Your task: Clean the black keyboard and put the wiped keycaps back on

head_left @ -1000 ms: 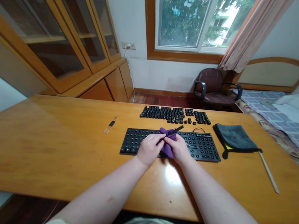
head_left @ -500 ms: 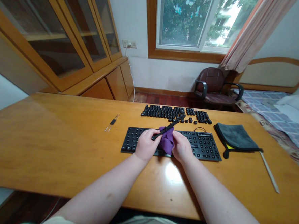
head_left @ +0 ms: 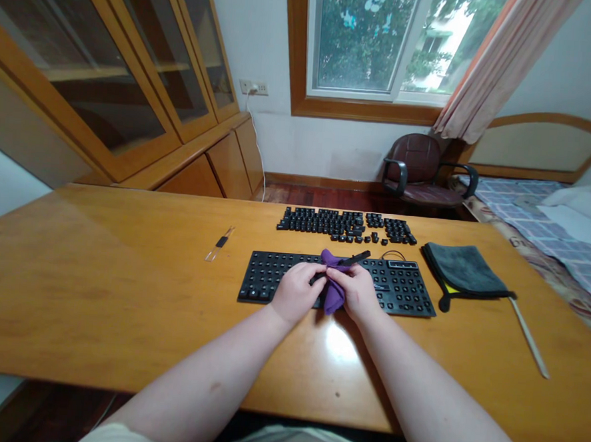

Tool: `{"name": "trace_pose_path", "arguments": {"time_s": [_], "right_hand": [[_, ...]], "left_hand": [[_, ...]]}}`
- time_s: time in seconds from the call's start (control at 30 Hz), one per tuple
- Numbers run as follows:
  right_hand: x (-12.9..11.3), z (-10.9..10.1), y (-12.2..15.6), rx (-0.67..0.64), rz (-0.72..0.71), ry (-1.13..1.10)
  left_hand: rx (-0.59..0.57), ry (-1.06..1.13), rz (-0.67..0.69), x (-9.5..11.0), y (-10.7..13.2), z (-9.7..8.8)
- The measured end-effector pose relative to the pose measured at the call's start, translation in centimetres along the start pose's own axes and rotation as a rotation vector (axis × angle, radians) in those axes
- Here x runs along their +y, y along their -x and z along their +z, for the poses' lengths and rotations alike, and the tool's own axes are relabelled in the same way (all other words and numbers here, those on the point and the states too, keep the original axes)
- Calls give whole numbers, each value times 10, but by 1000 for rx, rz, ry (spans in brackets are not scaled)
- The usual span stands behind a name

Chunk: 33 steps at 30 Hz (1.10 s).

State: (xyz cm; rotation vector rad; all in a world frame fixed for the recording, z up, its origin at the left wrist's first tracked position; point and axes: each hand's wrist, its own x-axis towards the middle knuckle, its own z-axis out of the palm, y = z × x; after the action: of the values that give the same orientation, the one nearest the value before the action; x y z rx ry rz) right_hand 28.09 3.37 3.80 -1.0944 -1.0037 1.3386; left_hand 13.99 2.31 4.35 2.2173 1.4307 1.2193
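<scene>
A long, narrow black piece, which looks like a space bar keycap (head_left: 357, 257), is held slanted above the keyboard. My left hand (head_left: 297, 289) is closed on its near end. A purple cloth (head_left: 334, 297) is folded around its middle, and my right hand (head_left: 360, 293) pinches cloth and bar together. The fingertips of both hands nearly meet at the cloth. Beneath them lies a black keyboard (head_left: 406, 288) with most of its keycaps off, bare switches showing. My hands hide its middle part. Behind it, the removed black keycaps (head_left: 320, 220) stand in rows.
A wire keycap puller (head_left: 221, 242) lies on the wooden table (head_left: 121, 290) to the left. On the right are a folded grey cloth (head_left: 465, 270) and a thin pale stick (head_left: 531, 339). A cable (head_left: 393, 254) loops behind the keyboard. A chair (head_left: 416, 168) stands beyond the table.
The black bar has turned to a flatter slant and reaches farther right. My right hand has moved in toward the left, and the purple cloth now wraps around the bar.
</scene>
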Motion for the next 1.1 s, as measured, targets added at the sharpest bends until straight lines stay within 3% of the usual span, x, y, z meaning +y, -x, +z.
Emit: {"name": "trace_pose_path", "arguments": {"time_s": [0.4, 0.67, 0.77, 0.97, 1.1], "right_hand": [[1, -11, -13, 140, -47, -254], [8, 3, 0, 47, -14, -9], [6, 1, -1, 96, -11, 47], [-1, -11, -15, 164, -41, -268], [-4, -14, -18, 140, -40, -361]], "left_hand": [[8, 49, -66, 0, -2, 2], [15, 20, -53, 1, 1, 1], [-5, 28, -53, 2, -1, 1], [5, 49, -114, 0, -3, -1], [-8, 106, -199, -3, -4, -2]]}}
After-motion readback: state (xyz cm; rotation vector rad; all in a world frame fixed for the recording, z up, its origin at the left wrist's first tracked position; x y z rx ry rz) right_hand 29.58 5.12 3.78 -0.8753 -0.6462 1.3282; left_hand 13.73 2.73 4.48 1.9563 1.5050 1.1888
